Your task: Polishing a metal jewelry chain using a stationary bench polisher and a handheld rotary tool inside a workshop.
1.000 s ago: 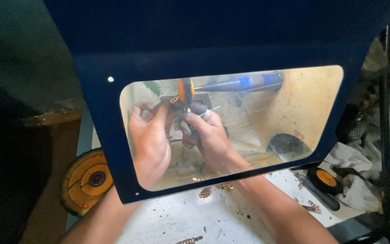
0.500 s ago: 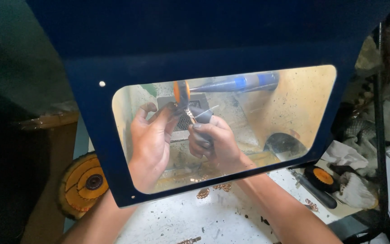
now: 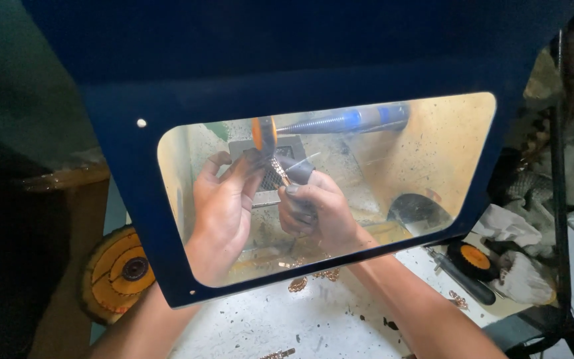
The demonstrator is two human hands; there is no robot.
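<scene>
Behind the clear window of a dark blue shield (image 3: 134, 219), both my hands hold a small shiny chain-like metal piece (image 3: 279, 167) against an orange spinning wheel (image 3: 263, 135). My left hand (image 3: 220, 213) pinches the piece from the left with thumb and fingers. My right hand (image 3: 317, 209), its fingertips dark with grime, grips it from the right just below the wheel. The wheel sits on a blue-and-grey spindle (image 3: 347, 120) running to the right.
A yellow and orange buffing disc (image 3: 117, 269) lies at the left by a wooden edge. Small copper-coloured chain pieces (image 3: 298, 284) are scattered on the white, gritty bench. A black tool with an orange wheel (image 3: 473, 258) and white rags (image 3: 519, 229) are at the right.
The view has shifted slightly. My hands stay at the wheel, with small adjustments of the piece against it.
</scene>
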